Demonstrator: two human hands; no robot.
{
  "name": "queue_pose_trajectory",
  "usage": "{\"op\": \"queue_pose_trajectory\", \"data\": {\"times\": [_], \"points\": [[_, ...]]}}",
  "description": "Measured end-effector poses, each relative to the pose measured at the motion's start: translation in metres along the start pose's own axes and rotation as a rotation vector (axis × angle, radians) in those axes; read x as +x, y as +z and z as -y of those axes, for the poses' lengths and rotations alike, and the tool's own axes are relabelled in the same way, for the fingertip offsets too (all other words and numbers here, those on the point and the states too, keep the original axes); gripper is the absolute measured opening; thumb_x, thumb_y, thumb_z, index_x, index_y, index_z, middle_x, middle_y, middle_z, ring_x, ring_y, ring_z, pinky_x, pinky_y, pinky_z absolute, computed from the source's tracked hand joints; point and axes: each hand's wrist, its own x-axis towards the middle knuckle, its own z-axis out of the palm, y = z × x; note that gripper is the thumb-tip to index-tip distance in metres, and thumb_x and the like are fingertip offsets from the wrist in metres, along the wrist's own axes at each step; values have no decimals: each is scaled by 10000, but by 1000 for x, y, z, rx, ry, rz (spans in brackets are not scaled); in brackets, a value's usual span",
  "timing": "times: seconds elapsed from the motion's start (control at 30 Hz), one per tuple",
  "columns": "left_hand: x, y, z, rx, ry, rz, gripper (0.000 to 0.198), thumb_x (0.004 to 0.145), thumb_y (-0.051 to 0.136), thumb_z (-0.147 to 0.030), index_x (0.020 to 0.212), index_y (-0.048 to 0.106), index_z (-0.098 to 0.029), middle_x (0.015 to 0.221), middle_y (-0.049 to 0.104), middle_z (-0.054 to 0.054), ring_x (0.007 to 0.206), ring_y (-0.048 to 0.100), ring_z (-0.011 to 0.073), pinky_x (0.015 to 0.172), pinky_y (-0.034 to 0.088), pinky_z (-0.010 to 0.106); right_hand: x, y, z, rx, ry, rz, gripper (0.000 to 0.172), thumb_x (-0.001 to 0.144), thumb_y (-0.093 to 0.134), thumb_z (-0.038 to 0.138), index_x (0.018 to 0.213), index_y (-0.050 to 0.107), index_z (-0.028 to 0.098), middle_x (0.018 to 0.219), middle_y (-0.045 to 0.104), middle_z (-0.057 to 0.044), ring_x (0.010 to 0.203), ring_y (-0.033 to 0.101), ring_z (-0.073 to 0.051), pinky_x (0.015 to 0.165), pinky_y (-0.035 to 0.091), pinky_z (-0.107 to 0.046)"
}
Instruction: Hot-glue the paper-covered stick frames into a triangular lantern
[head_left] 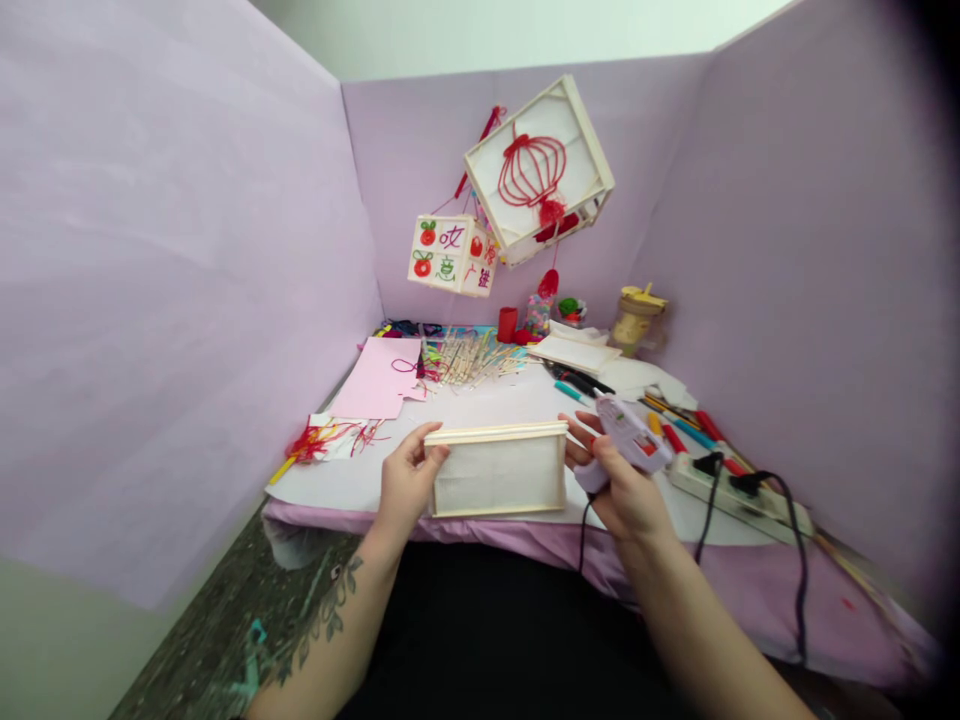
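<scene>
Pinching a panelled frame (499, 482) in left hand (407, 478), gripping glue gun (628, 436) in right hand (628, 495); likely light, fragile: hold by stiff edges (495, 434).

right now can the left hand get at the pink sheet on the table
Probably not straight away: the left hand is gripping one end of the pale frame. With that hand free, the way to the pink sheet looks open.
</scene>
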Motion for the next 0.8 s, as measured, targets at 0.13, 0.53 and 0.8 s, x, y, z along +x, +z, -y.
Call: {"op": "queue_pose_trajectory", "data": {"times": [0.13, 0.53, 0.8], "points": [[0, -5, 6, 216, 104, -10, 400, 836, 605, -405, 1165, 666, -185, 816, 643, 23, 752, 584, 167, 748, 461, 287, -2, -4, -5, -17, 28, -17, 348, 706, 780, 428, 1002, 699, 262, 1130, 714, -54, 1005, 680, -248, 965, 484, -429], [20, 3, -23, 723, 702, 72, 190, 866, 625, -304, 1007, 717, -217, 1003, 667, 82, 994, 559, 251, 922, 421, 432, -2, -10, -11, -114, -53, 3, 362, 731, 759, 421, 1060, 687, 288, 1227, 664, -56, 1081, 640, -268, 949, 478, -454], [26, 8, -15, 703, 792, 91, 201, 913, 557, -268, 1021, 708, -189, 827, 676, 68, 825, 570, 210, 799, 447, 376, -6, -7, -15, -131, -55, -36, 346, 722, 764, 420, 1032, 698, 280, 1169, 692, -50, 1041, 656, -259, 906, 502, -427]]}}
